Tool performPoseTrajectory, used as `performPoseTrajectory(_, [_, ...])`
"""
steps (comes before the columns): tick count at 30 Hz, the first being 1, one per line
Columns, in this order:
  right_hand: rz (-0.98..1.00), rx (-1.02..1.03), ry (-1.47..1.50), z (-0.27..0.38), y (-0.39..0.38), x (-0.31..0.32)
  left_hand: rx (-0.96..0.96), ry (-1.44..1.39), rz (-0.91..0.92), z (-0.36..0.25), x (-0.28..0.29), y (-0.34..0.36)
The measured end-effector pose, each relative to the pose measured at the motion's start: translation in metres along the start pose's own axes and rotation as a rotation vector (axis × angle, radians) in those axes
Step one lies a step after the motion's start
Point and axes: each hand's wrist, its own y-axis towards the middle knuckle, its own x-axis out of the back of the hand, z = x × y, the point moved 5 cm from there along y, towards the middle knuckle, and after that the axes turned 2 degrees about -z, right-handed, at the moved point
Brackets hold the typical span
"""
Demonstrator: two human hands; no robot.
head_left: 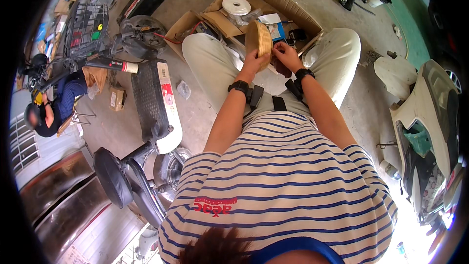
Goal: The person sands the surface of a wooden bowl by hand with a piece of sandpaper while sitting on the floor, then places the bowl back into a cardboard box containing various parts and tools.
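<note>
A broad tan roll, which looks like tape (259,40), stands on edge between my knees. My left hand (253,62) is closed round its lower left side. My right hand (287,55) is pinched close against the roll's right edge; whatever is between its fingertips is too small to make out. A dark brown piece (282,70) hangs just below the right hand, partly hidden by it. Beyond the roll lies an open cardboard box (288,7), holding a white spool (236,6), a blue and white packet (277,30) and clear plastic wrapping.
An electric scooter with a dark footboard (149,100) lies at my left, by a small carton (117,98). A black case (141,2) and a wheel (142,36) are farther out. Another person (63,100) sits far left. A white scooter (422,117) stands at right.
</note>
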Motion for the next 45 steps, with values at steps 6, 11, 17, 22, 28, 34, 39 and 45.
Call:
performPoseTrajectory(6, [0.077,-0.258,0.462,-0.013,0.002,0.002,-0.119,0.678,0.002,-0.006,-0.003,-0.001])
performPoseTrajectory(11, [0.298,-0.397,0.945,0.033,-0.015,-0.009,-0.680,0.865,-0.063,-0.035,-0.015,-0.019])
performPoseTrajectory(17, [0.233,-0.248,0.620,0.027,-0.008,-0.008,-0.796,1.129,-0.029,-0.032,-0.022,-0.017])
performPoseTrajectory(22, [0.247,-0.368,0.673,0.025,-0.013,-0.007,-0.523,0.781,0.058,-0.008,-0.006,0.001])
performPoseTrajectory(28, [0.226,-0.347,0.768,0.016,-0.011,-0.003,-0.289,0.468,0.024,-0.005,-0.009,0.005])
performPoseTrajectory(34, [0.263,-0.263,0.662,0.023,-0.010,-0.009,-0.330,0.511,-0.125,-0.007,0.007,0.003])
performPoseTrajectory(39, [0.341,-0.174,0.657,0.041,-0.019,-0.011,-0.533,0.808,-0.232,-0.031,-0.003,-0.012])
performPoseTrajectory(45, [0.412,-0.174,0.521,0.032,-0.017,-0.013,-0.681,0.837,-0.270,-0.039,-0.006,-0.016])
